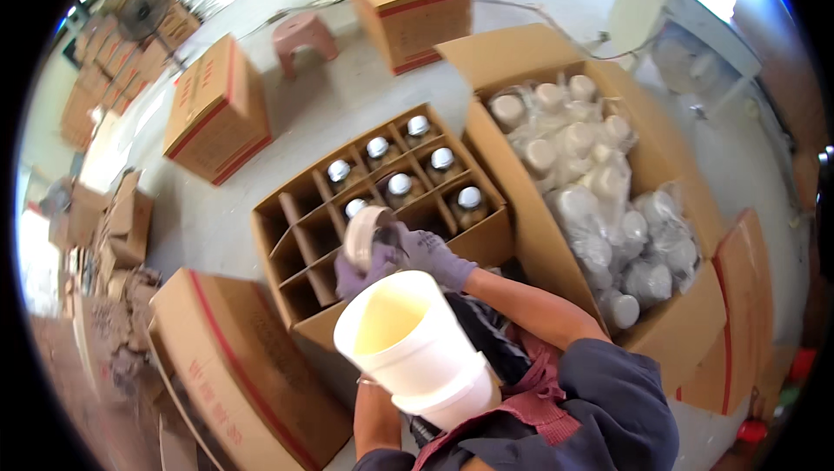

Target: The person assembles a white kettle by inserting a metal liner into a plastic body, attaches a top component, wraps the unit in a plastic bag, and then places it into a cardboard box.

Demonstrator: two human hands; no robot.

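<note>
Jar (pixel 363 236), pale and round with a wide mouth, sits tilted in my gloved right hand (pixel 427 254), fingers wrapped round it, above the divided box (pixel 382 210). My left hand (pixel 354 278) touches its underside; its grip I cannot tell. I judge this the packing step: next, upright the jar and lower it into an empty cell. White tubs (pixel 417 345) stand stacked nearer me.

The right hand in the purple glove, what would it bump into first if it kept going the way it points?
The right hand reaches left over the divided carton and already grips a small pale jar. Straight on, it would probably meet the carton's empty left cells, though depth is hard to judge.
</note>
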